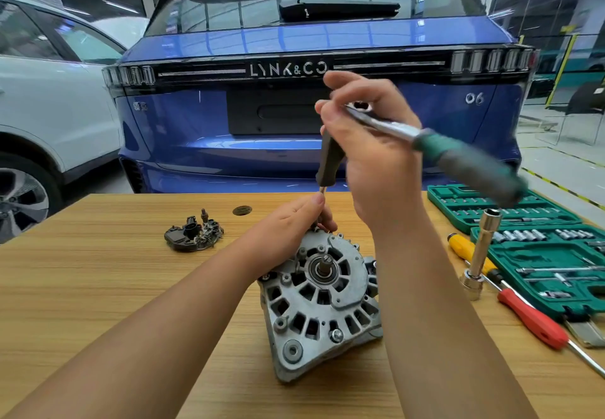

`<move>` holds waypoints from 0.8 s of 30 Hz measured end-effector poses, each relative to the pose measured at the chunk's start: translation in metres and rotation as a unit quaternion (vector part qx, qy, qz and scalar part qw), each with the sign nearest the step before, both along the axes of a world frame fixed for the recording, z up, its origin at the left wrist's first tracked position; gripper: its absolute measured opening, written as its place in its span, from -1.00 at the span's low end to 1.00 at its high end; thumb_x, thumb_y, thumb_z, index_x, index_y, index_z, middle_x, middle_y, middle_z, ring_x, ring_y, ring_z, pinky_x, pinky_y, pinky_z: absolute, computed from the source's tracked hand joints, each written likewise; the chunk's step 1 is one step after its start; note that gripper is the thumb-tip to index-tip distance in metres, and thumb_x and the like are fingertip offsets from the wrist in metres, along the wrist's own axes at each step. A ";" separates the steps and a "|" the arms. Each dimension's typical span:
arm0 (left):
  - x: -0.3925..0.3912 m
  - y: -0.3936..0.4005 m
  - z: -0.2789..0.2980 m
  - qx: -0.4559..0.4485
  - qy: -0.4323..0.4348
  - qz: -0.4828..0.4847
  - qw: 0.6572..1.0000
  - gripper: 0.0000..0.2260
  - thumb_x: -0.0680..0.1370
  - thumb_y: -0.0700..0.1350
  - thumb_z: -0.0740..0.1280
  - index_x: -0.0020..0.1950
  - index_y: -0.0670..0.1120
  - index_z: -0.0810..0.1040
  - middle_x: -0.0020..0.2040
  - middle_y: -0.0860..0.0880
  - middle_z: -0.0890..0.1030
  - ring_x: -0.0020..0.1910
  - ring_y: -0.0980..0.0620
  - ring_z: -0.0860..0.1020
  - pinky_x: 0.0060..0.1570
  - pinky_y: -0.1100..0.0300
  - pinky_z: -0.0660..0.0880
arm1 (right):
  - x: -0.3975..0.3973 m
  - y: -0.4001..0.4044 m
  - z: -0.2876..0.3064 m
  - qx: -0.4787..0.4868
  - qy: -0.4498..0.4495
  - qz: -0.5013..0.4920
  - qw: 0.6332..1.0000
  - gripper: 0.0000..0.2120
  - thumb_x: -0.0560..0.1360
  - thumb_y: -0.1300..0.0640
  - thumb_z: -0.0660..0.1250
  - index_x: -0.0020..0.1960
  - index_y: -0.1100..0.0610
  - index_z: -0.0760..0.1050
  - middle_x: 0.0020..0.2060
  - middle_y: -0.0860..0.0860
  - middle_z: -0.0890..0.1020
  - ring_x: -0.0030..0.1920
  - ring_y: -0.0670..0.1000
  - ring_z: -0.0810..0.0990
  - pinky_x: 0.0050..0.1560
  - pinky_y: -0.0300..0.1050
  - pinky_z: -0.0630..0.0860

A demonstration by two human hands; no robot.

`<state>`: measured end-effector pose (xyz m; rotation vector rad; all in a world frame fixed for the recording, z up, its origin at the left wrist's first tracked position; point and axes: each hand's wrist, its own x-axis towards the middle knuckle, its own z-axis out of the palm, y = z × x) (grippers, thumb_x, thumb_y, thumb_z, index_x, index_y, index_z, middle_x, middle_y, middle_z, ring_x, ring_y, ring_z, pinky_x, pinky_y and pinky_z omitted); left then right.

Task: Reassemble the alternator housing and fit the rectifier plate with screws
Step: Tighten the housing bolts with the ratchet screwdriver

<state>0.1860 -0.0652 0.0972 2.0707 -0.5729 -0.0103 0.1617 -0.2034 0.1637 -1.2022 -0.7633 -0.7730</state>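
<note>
The grey cast alternator housing [319,300] lies on the wooden table [114,304], shaft end facing up. My left hand [294,222] sits at its far top edge and pinches the thin metal shaft of a driver with a dark handle [327,163] that stands upright there. My right hand [366,143] is raised above the housing and grips the chrome shaft of a ratchet with a green and grey handle [471,166], which is blurred; its fingers also lie over the dark handle's top. The black rectifier plate [193,234] lies apart on the table to the left.
An open green socket set case [537,255] stands at the right. Beside it are a chrome long socket [481,251], a yellow-handled screwdriver [469,253] and a red-handled screwdriver [533,320]. A blue car's rear [294,117] is behind the table, a white car [49,107] at left.
</note>
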 end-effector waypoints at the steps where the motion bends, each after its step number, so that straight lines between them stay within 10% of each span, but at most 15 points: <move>1: 0.001 0.001 -0.002 -0.004 0.000 0.006 1.000 -0.58 0.74 0.08 0.02 0.07 -0.09 0.61 -0.08 0.20 0.67 -0.04 0.25 0.58 -0.04 0.43 0.43 | 0.002 0.003 -0.003 -0.052 -0.056 -0.074 0.994 -0.76 0.55 0.46 0.31 0.00 0.13 0.54 0.14 0.21 0.58 0.15 0.13 0.57 0.18 -0.03 0.52; 6: 0.002 -0.007 -0.004 0.002 -0.033 0.044 0.998 -0.69 0.73 -0.05 0.06 0.09 -0.01 0.60 -0.13 0.30 0.57 -0.13 0.45 0.53 -0.13 0.60 0.36 | 0.006 0.006 -0.006 -0.155 -0.084 -0.078 0.981 -0.61 0.51 0.51 0.15 0.11 0.15 0.59 0.15 0.07 0.49 0.04 0.04 0.50 0.10 -0.11 0.49; 13: -0.001 0.004 -0.004 0.002 0.005 0.004 1.000 -0.68 0.76 -0.05 0.09 -0.02 0.00 0.61 -0.07 0.21 0.68 0.04 0.12 0.61 0.16 0.30 0.50 | 0.008 -0.009 -0.005 -0.147 0.077 0.103 0.981 -0.33 0.53 0.51 0.01 0.19 -0.18 0.56 0.06 -0.16 0.58 -0.02 0.00 0.50 0.09 -0.05 0.50; 18: -0.002 -0.004 -0.005 -0.049 -0.030 -0.002 0.998 -0.60 0.61 0.28 0.05 -0.06 0.12 0.61 -0.05 0.19 0.64 0.11 0.11 0.60 0.31 0.05 0.48 | 0.000 -0.010 -0.005 -0.153 0.059 0.127 0.978 -0.58 0.48 0.04 0.14 0.30 -0.09 0.51 0.10 0.03 0.50 0.04 0.11 0.43 0.10 0.06 0.41; 24: 0.002 0.000 -0.001 -0.002 0.014 -0.001 1.000 -0.47 0.70 0.23 -0.03 0.04 -0.06 0.63 -0.11 0.17 0.63 -0.08 0.20 0.57 0.06 0.17 0.45 | -0.004 -0.011 -0.003 -0.132 0.022 0.004 0.991 -0.82 0.56 0.01 0.35 0.16 -0.08 0.57 -0.14 -0.17 0.60 -0.11 0.01 0.56 -0.03 0.08 0.58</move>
